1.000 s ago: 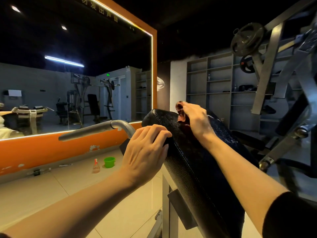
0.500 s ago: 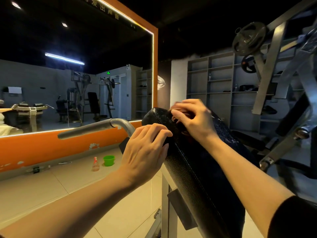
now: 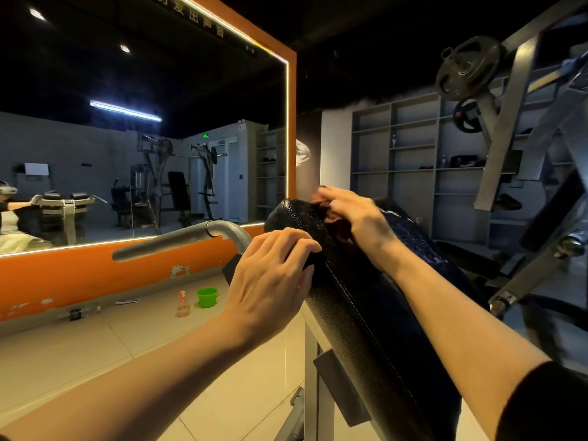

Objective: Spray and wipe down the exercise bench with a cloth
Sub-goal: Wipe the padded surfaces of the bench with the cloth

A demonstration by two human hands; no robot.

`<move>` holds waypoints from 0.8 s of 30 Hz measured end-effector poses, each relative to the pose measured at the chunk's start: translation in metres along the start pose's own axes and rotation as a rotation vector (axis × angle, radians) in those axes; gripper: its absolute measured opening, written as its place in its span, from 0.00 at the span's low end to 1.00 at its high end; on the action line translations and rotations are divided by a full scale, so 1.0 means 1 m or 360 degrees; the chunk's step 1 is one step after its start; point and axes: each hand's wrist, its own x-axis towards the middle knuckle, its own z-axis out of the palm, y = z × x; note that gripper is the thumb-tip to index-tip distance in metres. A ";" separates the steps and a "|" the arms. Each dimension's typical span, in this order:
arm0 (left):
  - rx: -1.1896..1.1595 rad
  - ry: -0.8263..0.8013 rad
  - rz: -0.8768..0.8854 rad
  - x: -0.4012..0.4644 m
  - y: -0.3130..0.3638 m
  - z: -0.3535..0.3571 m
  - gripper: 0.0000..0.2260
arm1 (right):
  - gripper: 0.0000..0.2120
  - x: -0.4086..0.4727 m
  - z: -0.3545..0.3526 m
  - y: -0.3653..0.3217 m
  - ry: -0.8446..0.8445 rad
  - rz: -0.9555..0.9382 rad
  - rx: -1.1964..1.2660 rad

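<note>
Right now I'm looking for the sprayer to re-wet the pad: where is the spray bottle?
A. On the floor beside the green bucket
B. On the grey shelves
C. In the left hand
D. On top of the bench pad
A: the spray bottle stands on the floor tiles just left of the green bucket, below the mirror's orange frame, in neither hand.

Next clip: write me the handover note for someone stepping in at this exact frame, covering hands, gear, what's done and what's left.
Left hand: fingers curled over the left edge of the bench pad, steadying it.
Right hand: holds a dark red cloth against the top end of the pad.
Spray bottle and green cup: on the floor by the mirror wall, out of hand.
Done: the pad looks wet and speckled on its right side, so it seems sprayed; wiping is at the top.
Left: likely wipe down the rest of the pad.
</note>
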 end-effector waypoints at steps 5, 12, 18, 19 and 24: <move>-0.0006 -0.0002 0.0010 0.001 0.001 -0.001 0.12 | 0.17 0.004 -0.007 0.038 0.0220 -0.0023 -0.0704; 0.0001 -0.0013 -0.0034 0.000 -0.001 0.000 0.13 | 0.14 0.014 -0.009 0.011 0.0540 -0.0016 -0.0506; 0.0018 0.0019 0.0000 0.000 -0.001 0.000 0.11 | 0.13 0.019 0.016 0.018 0.0062 -0.0070 -0.0375; 0.0015 0.0023 -0.0009 0.000 -0.001 0.001 0.11 | 0.13 0.020 0.012 0.024 0.0117 0.0038 -0.0383; 0.0006 0.0028 -0.0019 0.000 -0.002 0.001 0.11 | 0.10 0.030 0.000 0.028 0.0381 0.0274 -0.0772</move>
